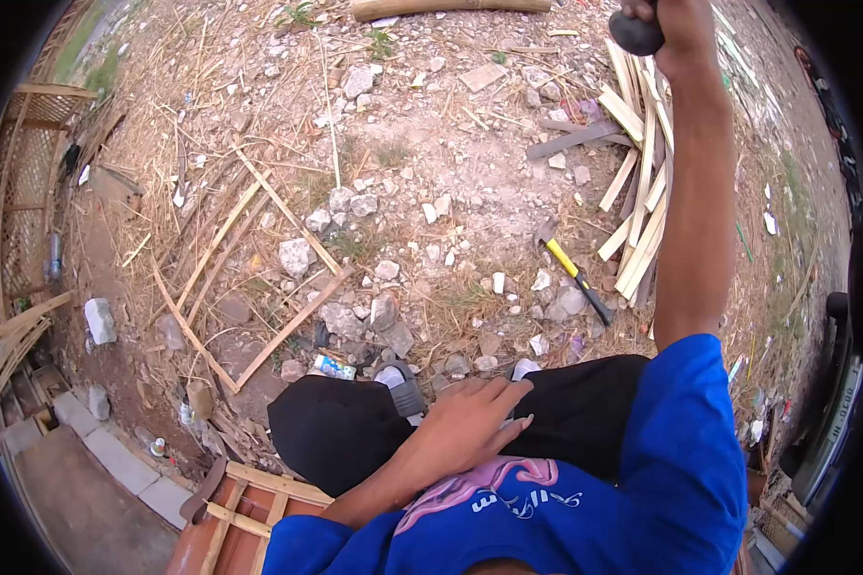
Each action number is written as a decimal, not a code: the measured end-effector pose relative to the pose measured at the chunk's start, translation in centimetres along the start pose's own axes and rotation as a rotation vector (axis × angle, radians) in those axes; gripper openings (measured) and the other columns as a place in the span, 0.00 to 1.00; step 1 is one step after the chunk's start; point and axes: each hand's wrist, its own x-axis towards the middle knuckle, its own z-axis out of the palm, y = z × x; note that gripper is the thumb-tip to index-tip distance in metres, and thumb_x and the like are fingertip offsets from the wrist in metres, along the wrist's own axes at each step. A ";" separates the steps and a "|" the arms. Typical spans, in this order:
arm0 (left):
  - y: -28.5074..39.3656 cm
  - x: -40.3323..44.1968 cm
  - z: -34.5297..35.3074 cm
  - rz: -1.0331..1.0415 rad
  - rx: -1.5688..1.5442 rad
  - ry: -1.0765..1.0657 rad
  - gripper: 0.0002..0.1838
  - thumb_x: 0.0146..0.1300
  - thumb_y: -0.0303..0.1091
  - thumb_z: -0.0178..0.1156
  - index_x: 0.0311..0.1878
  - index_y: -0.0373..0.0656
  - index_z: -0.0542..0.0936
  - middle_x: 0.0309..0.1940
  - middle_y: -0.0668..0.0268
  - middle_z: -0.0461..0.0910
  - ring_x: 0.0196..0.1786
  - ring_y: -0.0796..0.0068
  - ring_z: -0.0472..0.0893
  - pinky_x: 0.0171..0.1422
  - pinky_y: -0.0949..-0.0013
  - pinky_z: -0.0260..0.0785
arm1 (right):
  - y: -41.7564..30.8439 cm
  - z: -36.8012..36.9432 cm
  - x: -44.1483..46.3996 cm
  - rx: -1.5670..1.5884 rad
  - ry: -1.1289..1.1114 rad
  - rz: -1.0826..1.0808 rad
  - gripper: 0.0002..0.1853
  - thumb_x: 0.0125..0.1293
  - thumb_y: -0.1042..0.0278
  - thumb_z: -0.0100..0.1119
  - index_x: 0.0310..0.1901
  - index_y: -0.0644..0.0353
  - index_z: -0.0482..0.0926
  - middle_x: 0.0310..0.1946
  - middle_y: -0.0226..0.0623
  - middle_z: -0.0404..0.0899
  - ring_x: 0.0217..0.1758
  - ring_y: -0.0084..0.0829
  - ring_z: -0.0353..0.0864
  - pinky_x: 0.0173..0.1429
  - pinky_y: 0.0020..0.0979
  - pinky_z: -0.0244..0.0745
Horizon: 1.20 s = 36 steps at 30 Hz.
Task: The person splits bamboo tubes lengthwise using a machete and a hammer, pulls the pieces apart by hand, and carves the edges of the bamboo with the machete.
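The right hand (pixel 676 36) is raised at the upper right edge of the view, on an outstretched forearm; its fingers are curled round a black rounded object (pixel 636 34), which is partly cut off by the top edge, so its full form cannot be told. The black rounded object is thus located above the upper end of a pile of pale wooden strips (pixel 650 182). The left hand (pixel 470 422) is laid palm down across the lap, over black trousers (pixel 585 398), with the fingers loosely extended and slightly parted; nothing is seen to be gripped by it. A blue shirt (pixel 686 441) with a pink and white print is worn. On the stony ground (pixel 431 244), a hammer (pixel 577 278) with a yellow and black handle is observed lying just beside the strips, its head pointed away from the knees. To the left, several thin strips (pixel 292 331) are laid at angles to one another. A round log (pixel 451 8) is seen at the top edge, and a lattice panel (pixel 27 196) is noted at the far left.
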 end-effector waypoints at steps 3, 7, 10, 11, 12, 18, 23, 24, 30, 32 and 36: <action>-0.2 -0.3 0.2 0.019 -0.035 0.026 0.24 0.70 0.44 0.58 0.62 0.41 0.72 0.49 0.51 0.79 0.54 0.48 0.79 0.59 0.52 0.70 | 16.0 -2.1 -4.4 -0.690 0.213 0.081 0.09 0.58 0.71 0.67 0.32 0.59 0.74 0.18 0.27 0.71 0.16 0.20 0.67 0.23 0.28 0.66; 0.2 -0.3 0.8 -0.026 -0.049 -0.005 0.24 0.70 0.44 0.57 0.63 0.40 0.72 0.50 0.52 0.79 0.55 0.48 0.78 0.60 0.52 0.70 | 16.3 0.5 -4.3 -0.739 0.219 0.106 0.09 0.55 0.68 0.66 0.35 0.60 0.77 0.20 0.27 0.74 0.19 0.21 0.70 0.26 0.29 0.68; -0.3 -0.4 0.9 -0.010 -0.023 0.066 0.24 0.70 0.44 0.57 0.63 0.40 0.72 0.49 0.51 0.79 0.54 0.48 0.78 0.59 0.51 0.70 | 16.3 1.8 -4.8 -0.628 0.272 0.101 0.06 0.57 0.73 0.64 0.29 0.60 0.75 0.19 0.27 0.71 0.17 0.20 0.66 0.23 0.26 0.62; -0.4 -0.5 1.1 0.006 -0.015 0.095 0.24 0.70 0.44 0.58 0.63 0.40 0.72 0.48 0.51 0.79 0.53 0.47 0.79 0.58 0.51 0.70 | 16.3 1.9 -5.1 -0.630 0.257 0.109 0.06 0.57 0.73 0.64 0.30 0.61 0.75 0.19 0.27 0.72 0.17 0.20 0.67 0.24 0.27 0.62; -0.2 -0.7 1.1 -0.015 -0.008 0.080 0.23 0.70 0.44 0.58 0.62 0.41 0.72 0.48 0.51 0.80 0.53 0.47 0.79 0.57 0.51 0.70 | 16.3 1.7 -5.6 -0.635 0.244 0.113 0.06 0.58 0.72 0.64 0.30 0.61 0.76 0.19 0.28 0.72 0.18 0.20 0.68 0.25 0.27 0.63; 0.0 -1.2 1.8 -0.016 0.025 0.088 0.22 0.69 0.43 0.59 0.61 0.44 0.72 0.45 0.51 0.80 0.50 0.47 0.79 0.54 0.50 0.70 | 16.5 1.5 -5.7 -0.326 0.030 0.076 0.12 0.62 0.65 0.67 0.40 0.65 0.79 0.28 0.32 0.79 0.27 0.24 0.77 0.35 0.28 0.76; 0.6 -1.8 1.9 -0.008 0.070 0.070 0.22 0.69 0.43 0.59 0.61 0.42 0.72 0.45 0.51 0.80 0.50 0.47 0.80 0.54 0.50 0.71 | 17.8 1.3 -5.2 -0.132 -0.135 0.259 0.07 0.61 0.71 0.61 0.37 0.63 0.76 0.24 0.31 0.74 0.22 0.24 0.74 0.30 0.28 0.74; 0.7 -1.9 1.8 -0.014 0.067 0.063 0.22 0.69 0.43 0.59 0.61 0.41 0.72 0.45 0.51 0.81 0.50 0.46 0.80 0.54 0.50 0.71 | 17.7 1.5 -5.0 -0.133 -0.098 0.231 0.06 0.61 0.71 0.61 0.37 0.63 0.76 0.24 0.31 0.74 0.22 0.24 0.73 0.29 0.27 0.73; -0.1 -2.2 2.2 0.015 0.054 0.105 0.23 0.69 0.43 0.60 0.61 0.40 0.72 0.48 0.49 0.80 0.52 0.46 0.79 0.56 0.51 0.71 | 17.0 0.6 -5.5 -0.116 -0.055 0.264 0.06 0.62 0.70 0.62 0.35 0.58 0.75 0.20 0.26 0.71 0.17 0.19 0.69 0.23 0.24 0.67; 0.2 -2.4 2.1 0.010 0.076 0.085 0.23 0.69 0.43 0.60 0.60 0.40 0.72 0.48 0.49 0.80 0.52 0.46 0.79 0.56 0.51 0.72 | 16.8 0.6 -5.7 -0.182 -0.033 0.263 0.07 0.62 0.68 0.64 0.34 0.57 0.74 0.19 0.24 0.70 0.16 0.18 0.67 0.22 0.25 0.65; 0.6 -2.3 2.2 0.001 0.112 0.078 0.23 0.69 0.43 0.60 0.60 0.40 0.72 0.48 0.48 0.80 0.52 0.46 0.79 0.55 0.51 0.72 | 17.3 1.4 -6.1 -0.293 0.023 0.217 0.09 0.62 0.66 0.64 0.33 0.57 0.73 0.19 0.24 0.71 0.15 0.18 0.66 0.21 0.25 0.64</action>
